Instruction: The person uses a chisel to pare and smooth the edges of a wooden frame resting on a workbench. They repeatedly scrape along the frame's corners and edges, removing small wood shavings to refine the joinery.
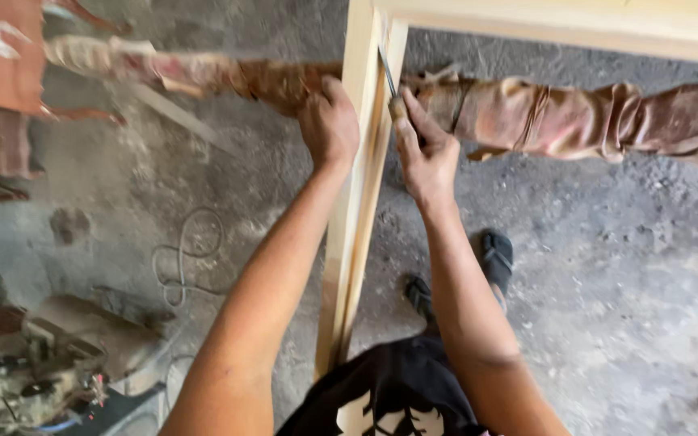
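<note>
Left hand (329, 121) clamps round the pale upright wooden frame post (355, 210), steadying it. Right hand (426, 149) is closed tight on a thin metal blade tool (387, 73), its tip pressed into the post's inner edge, above grey concrete floor (607, 282).

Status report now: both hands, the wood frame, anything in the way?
Left hand grips wooden frame post. Right hand holds thin metal tool against the post's edge. Wrapped bundle lies behind; nothing blocking.
</note>
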